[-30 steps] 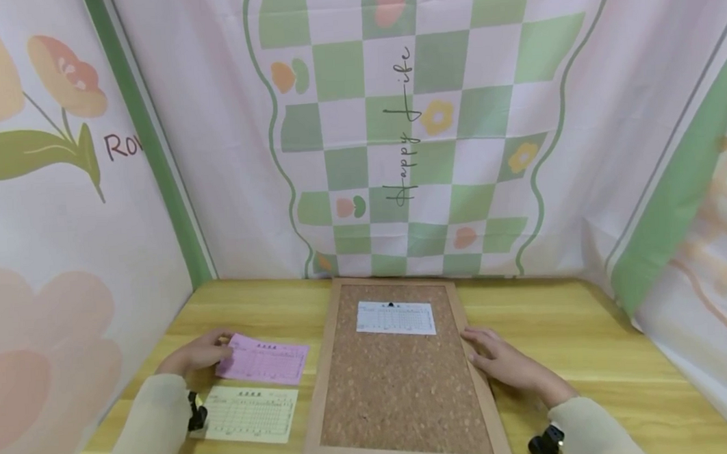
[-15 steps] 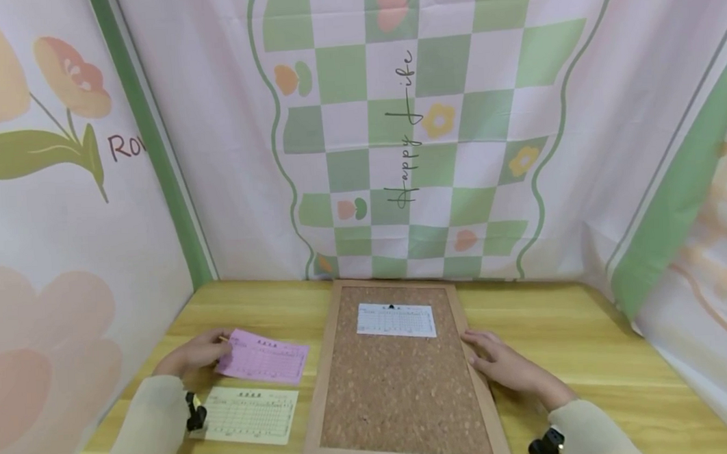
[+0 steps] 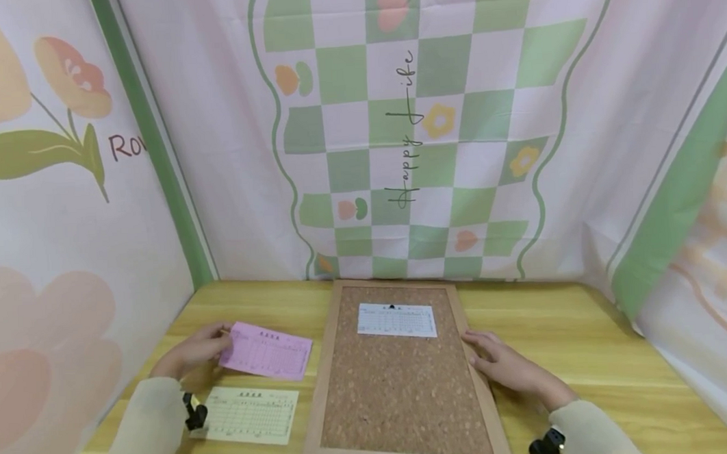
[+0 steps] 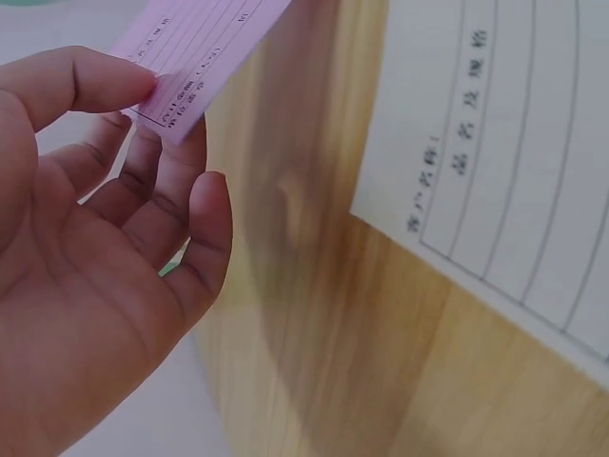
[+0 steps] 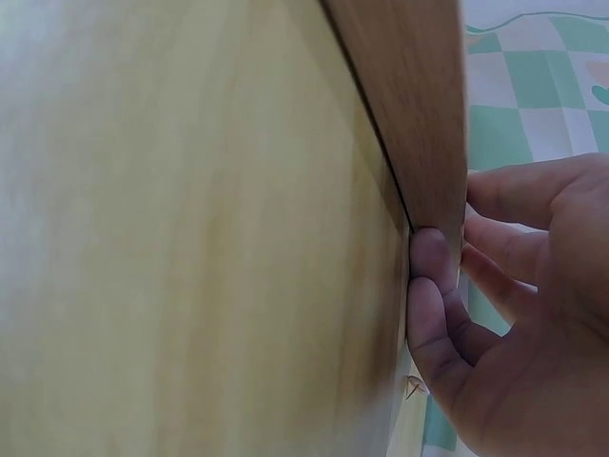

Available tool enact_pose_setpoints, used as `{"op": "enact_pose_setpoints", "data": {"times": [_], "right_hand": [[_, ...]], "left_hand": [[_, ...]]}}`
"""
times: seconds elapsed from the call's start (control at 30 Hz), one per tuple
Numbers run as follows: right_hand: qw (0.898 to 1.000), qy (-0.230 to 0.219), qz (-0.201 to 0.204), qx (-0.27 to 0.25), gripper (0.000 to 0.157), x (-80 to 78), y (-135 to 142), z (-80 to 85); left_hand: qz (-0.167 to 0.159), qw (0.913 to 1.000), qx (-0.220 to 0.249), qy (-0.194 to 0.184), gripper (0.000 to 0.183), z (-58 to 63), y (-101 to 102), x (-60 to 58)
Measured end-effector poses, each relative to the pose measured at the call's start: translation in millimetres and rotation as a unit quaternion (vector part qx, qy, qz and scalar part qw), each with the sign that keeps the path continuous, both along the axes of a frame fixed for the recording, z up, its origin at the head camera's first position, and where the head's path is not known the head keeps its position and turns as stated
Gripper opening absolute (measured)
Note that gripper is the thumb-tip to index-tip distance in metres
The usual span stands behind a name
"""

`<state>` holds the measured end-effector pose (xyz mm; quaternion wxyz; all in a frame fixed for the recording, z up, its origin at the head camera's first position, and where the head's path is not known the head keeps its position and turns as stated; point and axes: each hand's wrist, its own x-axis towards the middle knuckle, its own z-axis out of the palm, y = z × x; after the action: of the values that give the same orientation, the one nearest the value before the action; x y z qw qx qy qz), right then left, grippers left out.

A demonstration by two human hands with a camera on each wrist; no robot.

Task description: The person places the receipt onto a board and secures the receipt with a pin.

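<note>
Between thumb and fingers, my left hand (image 3: 194, 349) pinches the left end of a pink printed form slip (image 3: 268, 352). The left wrist view shows the thumb over the pink slip's corner (image 4: 205, 62), with fingers beneath it. A pale yellow form slip (image 3: 253, 414) lies on the table just below. In the middle lies a wood-framed corkboard (image 3: 403, 396), bearing a white form slip (image 3: 396, 322) near its far end. A small black clip or pin (image 3: 392, 306) sits at the white slip's top edge. My right hand (image 3: 509, 363) rests its fingers against the board's right frame edge (image 5: 419, 105).
The yellow wood-grain table (image 3: 566, 326) extends on both sides of the board. Behind it hangs a green-and-white checked curtain (image 3: 441, 182). A flower-patterned curtain (image 3: 49, 236) borders the left side. A black wrist device (image 3: 194, 411) overlaps the yellow slip's left edge.
The pink slip's left end has risen, and the slip has shifted slightly up and to the right with my left hand holding it. My right hand and the board stay put.
</note>
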<state>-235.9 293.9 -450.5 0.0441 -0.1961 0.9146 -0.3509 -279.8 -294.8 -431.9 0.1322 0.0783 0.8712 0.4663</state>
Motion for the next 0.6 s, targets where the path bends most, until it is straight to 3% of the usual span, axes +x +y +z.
{"op": "enact_pose_setpoints", "data": {"times": [0.2, 0.6], "right_hand": [[1.0, -0.006, -0.002, 0.0, 0.05, 0.3, 0, 0.7], [1.0, -0.012, 0.005, -0.004, 0.05, -1.3, 0, 1.2]], "left_hand": [[0.01, 0.9999, -0.011, -0.001, 0.045, 5.0, 2, -0.5], [0.004, 0.9994, 0.033, 0.002, 0.051, 11.5, 2, 2.9]]}}
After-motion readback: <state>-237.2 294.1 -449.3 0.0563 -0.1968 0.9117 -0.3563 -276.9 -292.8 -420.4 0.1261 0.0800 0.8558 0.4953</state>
